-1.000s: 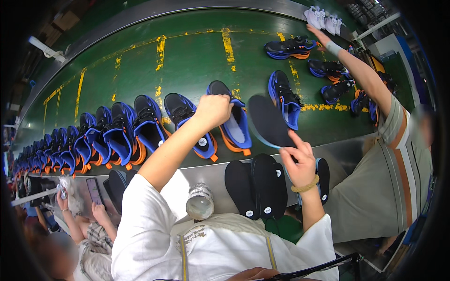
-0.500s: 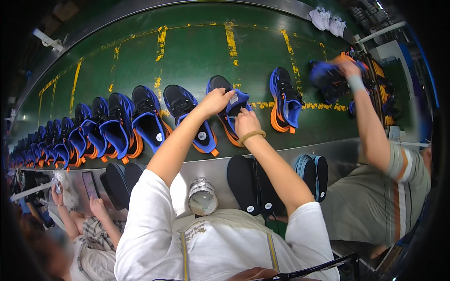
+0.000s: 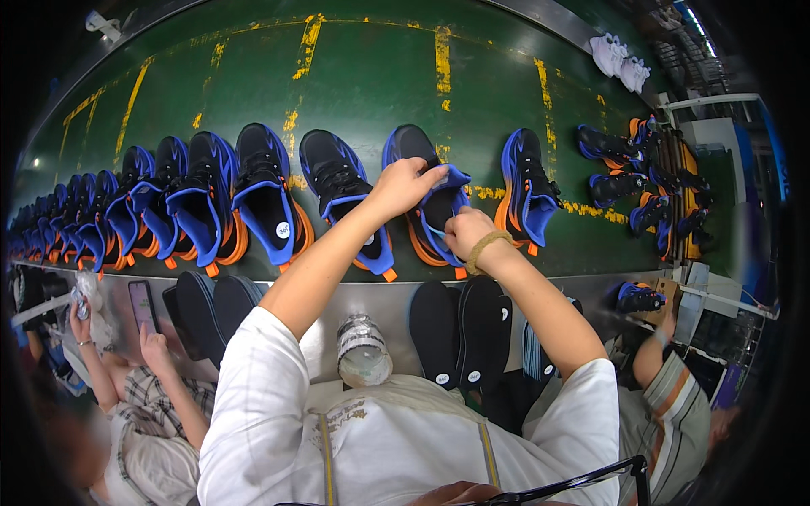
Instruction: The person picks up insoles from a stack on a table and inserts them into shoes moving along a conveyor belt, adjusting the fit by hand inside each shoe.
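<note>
A black and blue running shoe [image 3: 411,142] with an orange-edged sole stands in front of me, toe away. My left hand [image 3: 408,184] is closed on its blue tongue and holds the opening wide. At the heel end, my right hand [image 3: 472,233] has its fingers curled in a pinch at the collar. A thin light-blue edge, like that of the insoles nearby, shows beside these fingers; the fingers hide the rest of it. One matching shoe [image 3: 336,169] is just left of it, and another shoe [image 3: 527,173] stands apart on the right.
A long row of similar shoes [image 3: 211,177] runs left along the green table [image 3: 380,76]. Black insoles [image 3: 483,329] and a clear jar [image 3: 364,354] stand on the metal ledge before me. More shoes [image 3: 616,187] lie far right. Co-workers sit on both sides; one touches a phone [image 3: 143,308].
My right hand has shifted toward the shoe's heel, and a light-blue edge now shows there. The co-worker on the right has drawn an arm back; blurred shoes there now lie still.
</note>
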`<state>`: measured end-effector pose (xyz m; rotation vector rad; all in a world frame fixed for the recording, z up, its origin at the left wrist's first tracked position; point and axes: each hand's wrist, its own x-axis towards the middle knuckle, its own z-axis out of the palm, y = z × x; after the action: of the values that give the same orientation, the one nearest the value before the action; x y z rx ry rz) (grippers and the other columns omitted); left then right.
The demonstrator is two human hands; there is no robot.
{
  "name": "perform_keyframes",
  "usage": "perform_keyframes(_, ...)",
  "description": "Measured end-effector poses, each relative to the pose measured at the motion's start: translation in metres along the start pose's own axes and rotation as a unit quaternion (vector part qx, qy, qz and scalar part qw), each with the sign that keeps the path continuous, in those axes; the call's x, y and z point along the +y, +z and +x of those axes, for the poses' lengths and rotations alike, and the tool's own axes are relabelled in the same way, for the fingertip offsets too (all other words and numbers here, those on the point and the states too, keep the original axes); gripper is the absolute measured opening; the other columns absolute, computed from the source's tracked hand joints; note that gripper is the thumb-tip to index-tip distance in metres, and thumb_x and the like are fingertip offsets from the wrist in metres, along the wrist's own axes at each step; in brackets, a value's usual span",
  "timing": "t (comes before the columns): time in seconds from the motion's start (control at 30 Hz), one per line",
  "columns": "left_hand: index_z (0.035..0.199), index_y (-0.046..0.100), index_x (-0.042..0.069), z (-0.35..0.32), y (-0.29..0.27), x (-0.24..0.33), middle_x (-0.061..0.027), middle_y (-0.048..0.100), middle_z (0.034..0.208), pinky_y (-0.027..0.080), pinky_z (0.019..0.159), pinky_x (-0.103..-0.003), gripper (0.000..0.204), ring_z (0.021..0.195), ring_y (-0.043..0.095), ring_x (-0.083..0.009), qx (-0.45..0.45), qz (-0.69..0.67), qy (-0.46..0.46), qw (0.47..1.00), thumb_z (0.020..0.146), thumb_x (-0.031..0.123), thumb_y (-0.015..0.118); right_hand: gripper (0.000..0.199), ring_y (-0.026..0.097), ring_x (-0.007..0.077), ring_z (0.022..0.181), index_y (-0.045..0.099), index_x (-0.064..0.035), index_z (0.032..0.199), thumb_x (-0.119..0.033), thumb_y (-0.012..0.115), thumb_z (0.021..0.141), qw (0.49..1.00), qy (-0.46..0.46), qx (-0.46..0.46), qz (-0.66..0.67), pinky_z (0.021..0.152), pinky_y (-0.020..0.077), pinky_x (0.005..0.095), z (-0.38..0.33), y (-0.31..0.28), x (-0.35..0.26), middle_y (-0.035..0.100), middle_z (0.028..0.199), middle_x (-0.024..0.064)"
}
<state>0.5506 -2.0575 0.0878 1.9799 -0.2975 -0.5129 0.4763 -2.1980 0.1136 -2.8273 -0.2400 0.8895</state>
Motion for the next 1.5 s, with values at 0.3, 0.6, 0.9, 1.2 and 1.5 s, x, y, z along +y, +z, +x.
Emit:
perform_keyframes(0.3, 0.072, 0.050, -0.004, -0.002, 0.005, -0.003, -0.0214, 0.051, 0.061, 0.040, 0.057, -0.038, 0.049, 0.061, 0.053, -0.0308, 0.004, 0.051, -0.011, 0.999, 0.080, 0.044, 0.047, 0.020, 0.047, 0.0288, 0.097, 0.059, -0.0024, 0.086, -0.013, 0.047, 0.075, 0.998, -0.001, 0.035, -0.050, 0.082, 0.0413, 0.0358, 0.034, 0.037, -0.005, 0.049, 0.098, 0.0158)
perform_keyframes(0.6, 0.091, 0.048, 0.001, -0.004, 0.019, -0.006, -0.0145, 0.052, 0.068, 0.041, 0.056, -0.035, 0.033, 0.063, 0.052, -0.0303, 0.162, 0.038, 0.084, 0.983, 0.076, 0.030, 0.057, 0.034, 0.043, 0.0281, 0.106, 0.052, 0.0002, 0.105, -0.021, 0.045, 0.080, 0.988, 0.035, -0.101, -0.108, 0.088, 0.0367, 0.0341, 0.043, 0.037, -0.001, 0.042, 0.117, 0.0135)
perform_keyframes(0.9, 0.092, 0.051, 0.007, -0.003, 0.018, -0.011, -0.0025, 0.044, 0.069, 0.038, 0.055, -0.031, 0.025, 0.064, 0.048, -0.0184, 0.185, 0.352, 0.366, 0.841, 0.069, 0.014, 0.058, 0.039, 0.049, 0.0228, 0.100, 0.051, -0.0030, 0.107, -0.028, 0.044, 0.079, 0.935, -0.184, -0.112, -0.283, 0.091, 0.0306, 0.0343, 0.062, 0.039, 0.011, 0.053, 0.106, 0.0124)
perform_keyframes(1.2, 0.100, 0.046, 0.004, -0.003, 0.026, -0.009, -0.0065, 0.044, 0.080, 0.038, 0.057, -0.030, 0.036, 0.070, 0.049, -0.0207, 0.134, 0.340, 0.289, 0.885, 0.068, 0.014, 0.060, 0.045, 0.055, 0.0231, 0.088, 0.060, 0.0006, 0.078, -0.035, 0.033, 0.076, 0.982, -0.102, -0.148, -0.050, 0.101, 0.0133, 0.0413, 0.011, 0.031, 0.000, 0.060, 0.078, 0.0177)
perform_keyframes(1.5, 0.119, 0.040, 0.001, -0.040, 0.017, -0.009, -0.0030, 0.041, 0.078, 0.036, 0.060, -0.026, 0.053, 0.070, 0.042, -0.0160, 0.062, 0.378, 0.398, 0.834, 0.068, 0.008, 0.048, 0.017, 0.048, 0.0290, 0.087, 0.057, -0.0035, 0.080, -0.008, 0.066, 0.066, 0.872, -0.078, 0.429, 0.221, 0.076, 0.0385, 0.0365, -0.069, 0.115, 0.004, 0.049, 0.088, 0.0093)
